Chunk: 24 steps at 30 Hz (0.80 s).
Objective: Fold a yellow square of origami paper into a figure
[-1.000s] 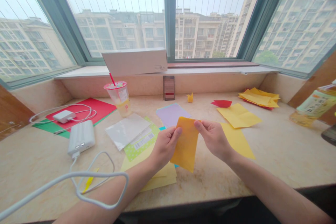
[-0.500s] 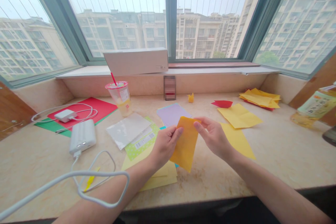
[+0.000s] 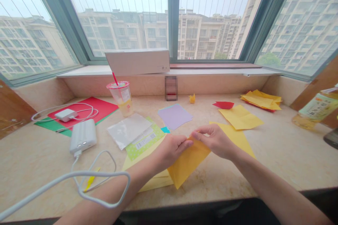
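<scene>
Both hands pinch the upper edge of a yellow sheet of paper (image 3: 187, 163), whose lower part slants down to a corner near the counter's front. My left hand (image 3: 175, 149) has its thumb along the top of the paper, and its other fingers are partly hidden. Close beside it, my right hand (image 3: 213, 140) grips the same edge between thumb and fingers. Under and beside my left forearm lie pale yellow sheets (image 3: 155, 184). A flat yellow sheet (image 3: 241, 140) rests behind my right hand, and a purple sheet (image 3: 175, 116) lies beyond both hands.
At left are a white power bank (image 3: 83, 135) with looping cables and a plastic cup (image 3: 123, 100) with a red straw. Further right sit a small yellow folded figure (image 3: 192, 98), a red folded piece (image 3: 223, 105), piled yellow papers (image 3: 261, 99) and a bottle (image 3: 319, 107).
The yellow paper, earlier a narrow upright strip, now spreads wider and lies lower and slanted. My hands have moved slightly down and closer together.
</scene>
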Tool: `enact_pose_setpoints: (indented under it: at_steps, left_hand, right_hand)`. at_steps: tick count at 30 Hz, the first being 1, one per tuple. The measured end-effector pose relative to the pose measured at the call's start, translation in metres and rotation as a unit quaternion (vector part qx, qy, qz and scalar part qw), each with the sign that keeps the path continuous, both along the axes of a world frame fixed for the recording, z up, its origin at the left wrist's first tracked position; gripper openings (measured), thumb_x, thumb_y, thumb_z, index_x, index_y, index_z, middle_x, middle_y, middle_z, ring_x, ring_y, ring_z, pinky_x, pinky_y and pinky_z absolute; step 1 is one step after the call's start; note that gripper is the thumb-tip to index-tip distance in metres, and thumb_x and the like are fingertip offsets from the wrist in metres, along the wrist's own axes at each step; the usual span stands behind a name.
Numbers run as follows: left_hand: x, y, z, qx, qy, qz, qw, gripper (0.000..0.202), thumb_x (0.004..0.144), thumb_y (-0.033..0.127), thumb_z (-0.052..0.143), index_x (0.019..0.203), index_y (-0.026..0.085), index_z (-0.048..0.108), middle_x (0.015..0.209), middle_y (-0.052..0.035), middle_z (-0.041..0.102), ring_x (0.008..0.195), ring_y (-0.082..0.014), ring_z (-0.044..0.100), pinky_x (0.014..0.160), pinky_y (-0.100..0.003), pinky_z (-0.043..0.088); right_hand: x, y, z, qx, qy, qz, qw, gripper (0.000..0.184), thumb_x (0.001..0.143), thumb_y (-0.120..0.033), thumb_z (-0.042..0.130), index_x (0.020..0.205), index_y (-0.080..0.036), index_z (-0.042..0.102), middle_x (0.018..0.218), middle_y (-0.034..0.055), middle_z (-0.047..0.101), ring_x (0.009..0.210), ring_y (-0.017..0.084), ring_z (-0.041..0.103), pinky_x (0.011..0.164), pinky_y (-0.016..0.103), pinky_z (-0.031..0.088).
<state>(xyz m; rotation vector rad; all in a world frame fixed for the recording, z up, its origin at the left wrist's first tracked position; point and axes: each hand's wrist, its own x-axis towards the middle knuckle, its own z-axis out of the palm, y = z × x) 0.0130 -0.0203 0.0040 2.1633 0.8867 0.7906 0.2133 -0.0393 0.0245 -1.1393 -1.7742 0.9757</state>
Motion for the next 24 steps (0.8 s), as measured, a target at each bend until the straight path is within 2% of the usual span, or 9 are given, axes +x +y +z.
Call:
enact_pose_setpoints:
  at_steps: [5, 9, 11, 13, 16, 19, 24]
  left_hand:
    - [-0.003, -0.002, 0.009, -0.035, -0.004, -0.015, 0.999, 0.041, 0.095, 0.038, 0.046, 0.059, 0.019, 0.050, 0.054, 0.0033, 0.039, 0.051, -0.0123, 0.036, 0.048, -0.025, 0.023]
    - [-0.003, 0.000, 0.011, -0.070, -0.044, 0.024, 0.996, 0.039, 0.094, 0.040, 0.047, 0.064, 0.017, 0.057, 0.059, 0.0011, 0.048, 0.055, -0.0133, 0.042, 0.049, -0.024, 0.029]
    - [-0.003, 0.001, 0.010, -0.125, -0.069, 0.025, 0.989, 0.039, 0.096, 0.044, 0.045, 0.077, 0.015, 0.065, 0.067, -0.0017, 0.057, 0.060, -0.0152, 0.050, 0.051, -0.024, 0.034]
    - [-0.003, 0.002, 0.010, -0.178, -0.100, -0.004, 0.979, 0.039, 0.095, 0.046, 0.047, 0.090, 0.014, 0.069, 0.075, -0.0042, 0.064, 0.066, -0.0174, 0.057, 0.055, -0.024, 0.040]
    - [-0.004, 0.003, 0.011, -0.221, -0.137, -0.054, 0.964, 0.037, 0.094, 0.046, 0.053, 0.102, 0.015, 0.071, 0.086, -0.0061, 0.069, 0.078, -0.0198, 0.062, 0.066, -0.026, 0.047]
    - [-0.006, 0.002, 0.013, -0.258, -0.160, -0.070, 0.950, 0.036, 0.092, 0.044, 0.057, 0.111, 0.017, 0.071, 0.092, -0.0068, 0.071, 0.083, -0.0203, 0.064, 0.071, -0.027, 0.048]
    - [-0.008, 0.002, 0.011, -0.349, -0.234, -0.096, 0.902, 0.039, 0.087, 0.044, 0.066, 0.114, 0.017, 0.071, 0.092, -0.0078, 0.072, 0.082, -0.0192, 0.066, 0.073, -0.026, 0.049]
  right_hand:
    - [0.003, 0.002, 0.000, -0.060, 0.063, -0.025, 0.996, 0.031, 0.086, -0.047, 0.067, 0.079, -0.018, 0.077, 0.075, 0.0035, 0.076, 0.068, 0.020, 0.069, 0.060, 0.028, 0.052]
    - [0.007, 0.009, 0.002, -0.084, 0.111, 0.034, 0.990, 0.029, 0.076, -0.044, 0.078, 0.090, -0.019, 0.075, 0.087, 0.0052, 0.077, 0.078, 0.021, 0.071, 0.068, 0.030, 0.056]
    - [0.010, 0.012, 0.001, -0.076, 0.120, 0.041, 0.989, 0.031, 0.073, -0.043, 0.080, 0.093, -0.019, 0.075, 0.087, 0.0051, 0.077, 0.073, 0.018, 0.070, 0.065, 0.029, 0.056]
    - [0.014, 0.016, -0.001, -0.054, 0.131, -0.005, 0.990, 0.030, 0.072, -0.045, 0.081, 0.087, -0.019, 0.075, 0.080, 0.0045, 0.076, 0.066, 0.017, 0.068, 0.061, 0.028, 0.055]
    - [0.021, 0.018, -0.002, -0.009, 0.143, -0.042, 0.989, 0.027, 0.073, -0.046, 0.080, 0.081, -0.021, 0.076, 0.083, 0.0054, 0.077, 0.078, 0.020, 0.071, 0.075, 0.034, 0.058]
    - [0.026, 0.018, -0.002, 0.026, 0.120, -0.006, 0.992, 0.021, 0.077, -0.043, 0.077, 0.077, -0.022, 0.078, 0.095, 0.0065, 0.077, 0.093, 0.023, 0.070, 0.088, 0.038, 0.056]
    - [0.027, 0.017, -0.002, 0.056, 0.108, -0.011, 0.992, 0.018, 0.083, -0.039, 0.072, 0.074, -0.024, 0.078, 0.101, 0.0058, 0.075, 0.097, 0.022, 0.068, 0.089, 0.037, 0.054]
